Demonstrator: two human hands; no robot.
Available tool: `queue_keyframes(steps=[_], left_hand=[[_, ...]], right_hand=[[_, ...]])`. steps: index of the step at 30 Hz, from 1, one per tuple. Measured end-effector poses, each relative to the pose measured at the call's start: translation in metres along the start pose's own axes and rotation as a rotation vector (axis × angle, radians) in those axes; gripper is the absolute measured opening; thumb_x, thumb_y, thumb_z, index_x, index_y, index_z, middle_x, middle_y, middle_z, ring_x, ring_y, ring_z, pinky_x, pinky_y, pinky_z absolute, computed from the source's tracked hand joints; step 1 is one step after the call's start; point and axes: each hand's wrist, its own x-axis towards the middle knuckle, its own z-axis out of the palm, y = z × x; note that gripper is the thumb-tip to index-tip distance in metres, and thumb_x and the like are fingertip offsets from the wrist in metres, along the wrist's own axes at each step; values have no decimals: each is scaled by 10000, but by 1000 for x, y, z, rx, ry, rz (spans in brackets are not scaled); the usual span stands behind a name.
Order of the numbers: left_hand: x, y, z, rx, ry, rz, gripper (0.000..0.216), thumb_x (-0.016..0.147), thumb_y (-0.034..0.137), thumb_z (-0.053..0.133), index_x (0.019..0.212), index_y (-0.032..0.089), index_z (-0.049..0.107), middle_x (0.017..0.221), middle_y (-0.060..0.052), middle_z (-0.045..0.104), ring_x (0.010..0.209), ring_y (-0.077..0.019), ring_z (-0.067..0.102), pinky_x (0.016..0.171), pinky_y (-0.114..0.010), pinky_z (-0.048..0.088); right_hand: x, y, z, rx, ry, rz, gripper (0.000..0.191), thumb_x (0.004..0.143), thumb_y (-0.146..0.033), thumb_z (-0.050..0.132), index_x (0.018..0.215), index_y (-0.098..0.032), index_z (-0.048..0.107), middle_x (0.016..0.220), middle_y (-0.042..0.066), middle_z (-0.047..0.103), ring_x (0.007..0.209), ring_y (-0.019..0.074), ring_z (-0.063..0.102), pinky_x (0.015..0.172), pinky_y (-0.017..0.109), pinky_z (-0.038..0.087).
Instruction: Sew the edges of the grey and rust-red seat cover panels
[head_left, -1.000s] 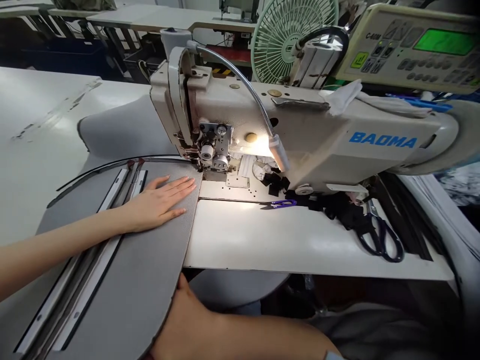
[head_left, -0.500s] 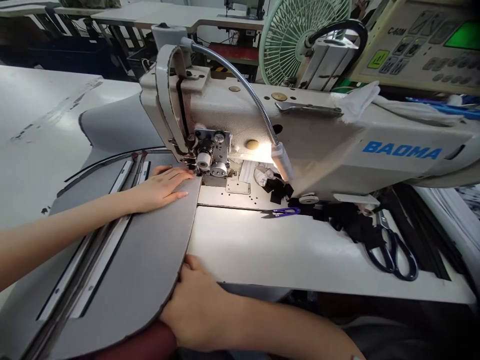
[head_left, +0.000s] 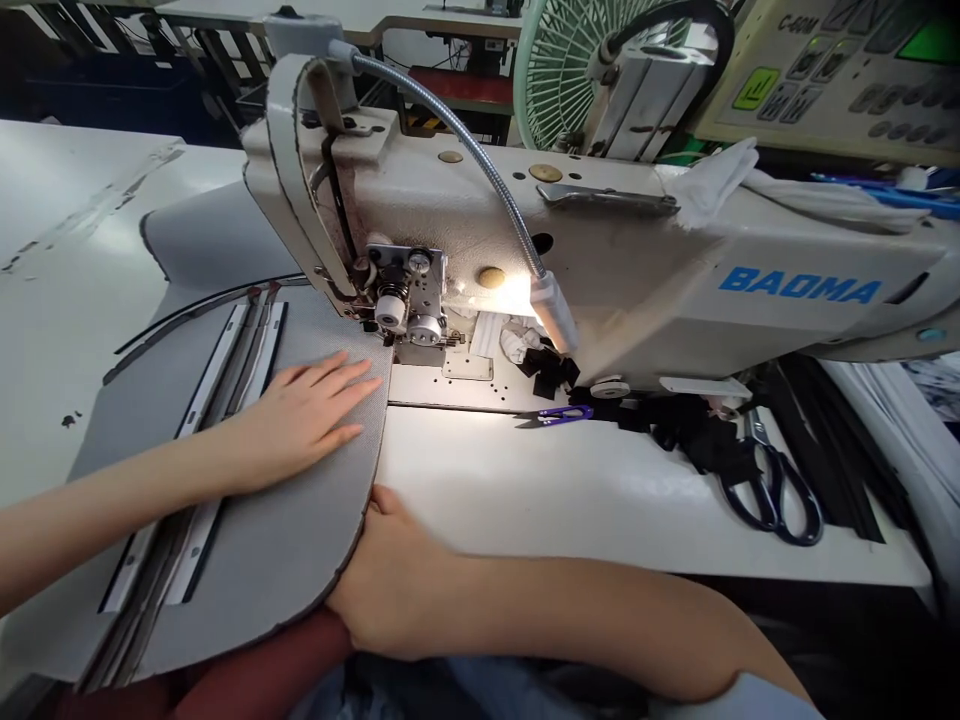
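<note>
A grey mesh fabric panel (head_left: pixel 277 530) with a rounded edge lies across the sewing table and runs under the presser foot (head_left: pixel 384 335) of a BAOMA sewing machine (head_left: pixel 637 250). My left hand (head_left: pixel 307 410) rests flat on the panel near the foot, fingers spread. My right hand (head_left: pixel 390 580) holds the panel's curved edge at the near side. Two long zipper-like strips with white and black edges (head_left: pixel 217 420) lie along the panel, partly under my left forearm. The needle is hidden by the machine head.
Purple thread snips (head_left: pixel 559 415), black fabric scraps (head_left: pixel 697 440) and black-handled scissors (head_left: pixel 772 500) lie on the white machine table (head_left: pixel 570 490). A gooseneck lamp (head_left: pixel 553 310) lights the needle area. Behind stand a green fan (head_left: pixel 577 70) and a control panel (head_left: pixel 847 70).
My right hand has moved up onto the panel's curved edge, and more of that forearm shows. My left hand has shifted slightly back from the presser foot, fingers spread wider.
</note>
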Motion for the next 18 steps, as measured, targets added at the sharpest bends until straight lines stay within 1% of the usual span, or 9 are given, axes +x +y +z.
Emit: queue_keyframes(steps=[1, 2, 3, 5, 7, 11, 13, 16, 18], left_hand=[[-7, 2, 1, -19, -16, 15, 554, 1021, 529, 283, 1489, 267, 420, 1588, -52, 360, 1474, -316, 271, 1130, -490, 295], [-12, 2, 2, -34, -34, 32, 553, 1031, 524, 277, 1512, 270, 378, 1608, -45, 321, 1486, -299, 257, 1146, -478, 274], [-15, 0, 3, -49, -58, 53, 543, 1043, 505, 267, 1528, 272, 340, 1624, -39, 285, 1496, -283, 242, 1161, -470, 248], [-16, -6, 3, -80, -108, 94, 513, 1064, 453, 249, 1546, 282, 281, 1641, -23, 238, 1509, -251, 221, 1183, -450, 201], [-13, -10, 1, -107, -120, 112, 501, 1072, 420, 241, 1554, 285, 244, 1643, -18, 229, 1511, -227, 219, 1194, -429, 174], [0, -14, 1, -131, -79, 81, 511, 1070, 430, 261, 1547, 245, 242, 1636, -37, 251, 1506, -213, 234, 1199, -409, 173], [5, -19, 4, -142, -61, 77, 512, 1064, 451, 270, 1532, 244, 269, 1637, -34, 247, 1500, -224, 249, 1197, -411, 178], [4, -31, 10, -148, -10, 108, 516, 1046, 488, 285, 1522, 289, 276, 1635, -13, 255, 1477, -248, 300, 1194, -428, 188], [1, -34, 13, -143, 42, 126, 523, 1040, 488, 281, 1539, 359, 199, 1629, 5, 275, 1452, -253, 340, 1189, -455, 207]], right_hand=[[2, -1, 1, -6, 19, 4, 189, 838, -286, 615, 1004, -211, 665, 1246, 81, 640, 1186, 289, 482, 1008, 497, 335], [4, -3, 2, -10, 26, 10, 211, 839, -306, 619, 1020, -211, 667, 1242, 89, 643, 1197, 303, 482, 1011, 511, 333], [7, -4, 4, -10, 20, 17, 228, 833, -327, 630, 1022, -208, 672, 1185, 94, 668, 1172, 315, 502, 1001, 523, 338], [13, -5, 5, -4, -17, 14, 249, 814, -351, 657, 1010, -201, 683, 997, 83, 711, 1060, 321, 559, 960, 534, 360], [17, -4, 5, 3, -65, 1, 232, 804, -342, 669, 988, -202, 691, 880, 64, 713, 962, 312, 586, 920, 530, 377], [17, 10, -1, 5, -145, 3, 214, 822, -341, 662, 993, -217, 698, 961, 54, 724, 935, 289, 586, 935, 508, 365], [16, 19, -2, 5, -156, 3, 200, 852, -339, 633, 1002, -225, 700, 984, 40, 726, 948, 273, 577, 959, 483, 356], [17, 27, -3, -11, -117, 4, 200, 889, -312, 578, 1029, -235, 700, 1017, 19, 724, 999, 261, 564, 992, 460, 352], [18, 24, -6, -58, -102, -6, 224, 934, -301, 524, 1076, -260, 692, 1079, 0, 718, 1035, 240, 564, 1014, 440, 361]])
